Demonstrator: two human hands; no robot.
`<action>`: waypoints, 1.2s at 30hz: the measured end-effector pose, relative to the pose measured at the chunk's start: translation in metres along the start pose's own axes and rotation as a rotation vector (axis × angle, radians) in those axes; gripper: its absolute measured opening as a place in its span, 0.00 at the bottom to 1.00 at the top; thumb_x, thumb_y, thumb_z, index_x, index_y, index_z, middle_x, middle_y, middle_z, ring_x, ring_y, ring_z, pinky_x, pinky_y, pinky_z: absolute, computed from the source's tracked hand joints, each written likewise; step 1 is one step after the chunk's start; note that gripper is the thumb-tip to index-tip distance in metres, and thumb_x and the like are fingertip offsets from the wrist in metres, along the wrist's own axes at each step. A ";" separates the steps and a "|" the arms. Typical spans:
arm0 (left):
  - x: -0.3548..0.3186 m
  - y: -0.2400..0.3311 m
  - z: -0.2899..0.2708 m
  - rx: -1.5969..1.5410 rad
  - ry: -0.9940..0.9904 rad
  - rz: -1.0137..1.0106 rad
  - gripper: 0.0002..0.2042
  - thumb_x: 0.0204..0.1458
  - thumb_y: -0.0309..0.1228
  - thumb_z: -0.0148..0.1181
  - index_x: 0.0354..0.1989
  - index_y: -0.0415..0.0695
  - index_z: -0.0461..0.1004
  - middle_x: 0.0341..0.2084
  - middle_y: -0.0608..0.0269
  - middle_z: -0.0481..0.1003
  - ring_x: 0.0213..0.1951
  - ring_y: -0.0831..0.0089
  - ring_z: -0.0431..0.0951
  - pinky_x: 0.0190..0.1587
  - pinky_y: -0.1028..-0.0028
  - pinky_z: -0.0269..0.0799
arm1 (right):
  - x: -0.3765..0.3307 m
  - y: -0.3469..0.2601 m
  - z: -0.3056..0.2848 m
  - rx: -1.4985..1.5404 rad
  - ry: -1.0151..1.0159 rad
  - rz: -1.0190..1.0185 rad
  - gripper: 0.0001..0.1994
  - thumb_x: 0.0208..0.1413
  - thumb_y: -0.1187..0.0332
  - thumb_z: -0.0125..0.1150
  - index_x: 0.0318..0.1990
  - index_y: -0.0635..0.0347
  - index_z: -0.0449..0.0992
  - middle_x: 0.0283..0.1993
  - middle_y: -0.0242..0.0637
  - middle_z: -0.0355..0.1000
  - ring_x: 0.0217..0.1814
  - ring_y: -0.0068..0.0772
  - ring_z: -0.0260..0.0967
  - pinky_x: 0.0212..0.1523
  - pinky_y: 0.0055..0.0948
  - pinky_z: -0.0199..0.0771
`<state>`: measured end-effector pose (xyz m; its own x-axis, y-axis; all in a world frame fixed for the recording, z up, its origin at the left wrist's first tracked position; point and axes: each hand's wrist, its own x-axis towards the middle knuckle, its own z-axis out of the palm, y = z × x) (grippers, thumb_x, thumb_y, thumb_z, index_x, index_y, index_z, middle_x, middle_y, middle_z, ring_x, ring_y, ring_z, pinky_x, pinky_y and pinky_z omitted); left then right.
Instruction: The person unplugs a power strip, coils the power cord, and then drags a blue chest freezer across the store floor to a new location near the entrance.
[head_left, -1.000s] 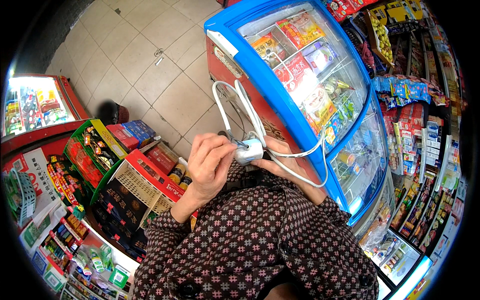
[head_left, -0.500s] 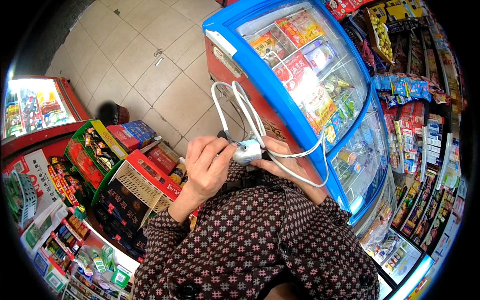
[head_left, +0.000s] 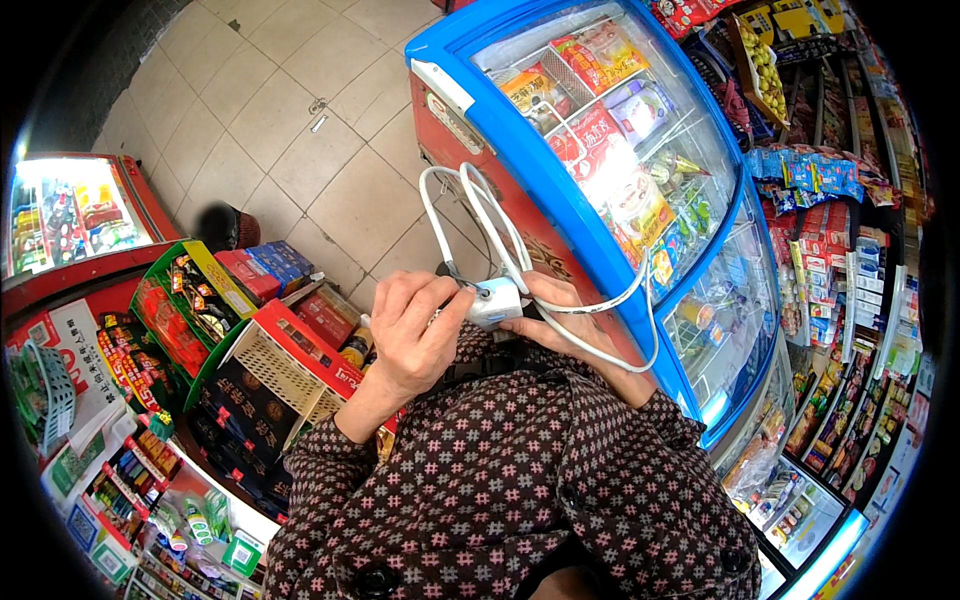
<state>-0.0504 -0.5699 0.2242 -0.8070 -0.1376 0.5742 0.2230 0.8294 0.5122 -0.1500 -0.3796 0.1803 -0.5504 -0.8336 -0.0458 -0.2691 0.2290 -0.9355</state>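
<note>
You have two hands (head_left: 412, 332) and one white block (head_left: 497, 303) at centre, one blue-framed freezer (head_left: 520, 120) right of centre, one red-framed cooler (head_left: 150, 200) far left, one fruit box (head_left: 745, 72) upper right.

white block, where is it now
In the head view, the white block is near centre between the left hand and right hand, left of the freezer.

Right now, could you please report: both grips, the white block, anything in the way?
Right grip holding white plastic block. Left grip at block's left end; cannot tell whether pinching. White cable loops across right grip.
</note>
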 end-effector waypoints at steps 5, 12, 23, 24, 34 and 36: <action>0.002 0.000 -0.001 0.029 -0.048 0.029 0.13 0.29 0.23 0.61 0.29 0.39 0.76 0.28 0.62 0.72 0.33 0.66 0.72 0.33 0.68 0.66 | 0.000 -0.002 0.000 0.002 -0.003 -0.008 0.20 0.38 0.72 0.71 0.41 0.66 0.72 0.35 0.46 0.73 0.37 0.44 0.73 0.34 0.34 0.70; 0.006 -0.005 -0.004 -0.164 -0.027 -0.175 0.16 0.35 0.18 0.62 0.37 0.38 0.75 0.32 0.57 0.73 0.35 0.62 0.73 0.37 0.68 0.67 | -0.002 -0.004 -0.007 0.094 -0.024 0.081 0.23 0.43 0.70 0.68 0.48 0.67 0.71 0.42 0.47 0.74 0.44 0.39 0.74 0.43 0.32 0.72; -0.062 -0.058 0.053 -0.737 -0.080 -1.022 0.12 0.54 0.28 0.55 0.45 0.37 0.73 0.35 0.66 0.74 0.36 0.80 0.72 0.41 0.78 0.68 | 0.000 -0.022 -0.032 0.644 0.157 0.261 0.27 0.40 0.75 0.69 0.52 0.67 0.68 0.48 0.41 0.72 0.50 0.32 0.69 0.53 0.31 0.68; -0.083 -0.069 0.063 -0.729 -0.127 -1.060 0.12 0.54 0.29 0.56 0.45 0.36 0.73 0.35 0.66 0.74 0.36 0.80 0.72 0.40 0.79 0.68 | 0.006 -0.045 -0.040 0.591 0.170 0.345 0.27 0.39 0.75 0.70 0.51 0.67 0.69 0.47 0.41 0.72 0.49 0.32 0.69 0.52 0.31 0.68; -0.186 -0.120 0.163 -0.696 -0.528 -1.045 0.23 0.47 0.33 0.63 0.50 0.35 0.69 0.40 0.55 0.75 0.39 0.71 0.75 0.39 0.73 0.73 | -0.002 -0.069 -0.083 0.487 0.406 0.150 0.32 0.31 0.67 0.74 0.48 0.68 0.68 0.42 0.46 0.73 0.44 0.40 0.73 0.49 0.35 0.72; -0.166 -0.103 0.176 -0.725 -0.618 -0.967 0.26 0.45 0.34 0.64 0.53 0.37 0.68 0.45 0.51 0.73 0.45 0.67 0.73 0.43 0.71 0.72 | -0.013 -0.057 -0.101 0.390 0.366 0.102 0.31 0.34 0.61 0.72 0.46 0.71 0.68 0.42 0.50 0.72 0.40 0.50 0.74 0.43 0.44 0.76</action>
<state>-0.0353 -0.5370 -0.0365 -0.8720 -0.0754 -0.4836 -0.4875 0.0449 0.8720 -0.2074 -0.3310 0.2691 -0.8163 -0.5716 -0.0834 0.0749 0.0384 -0.9965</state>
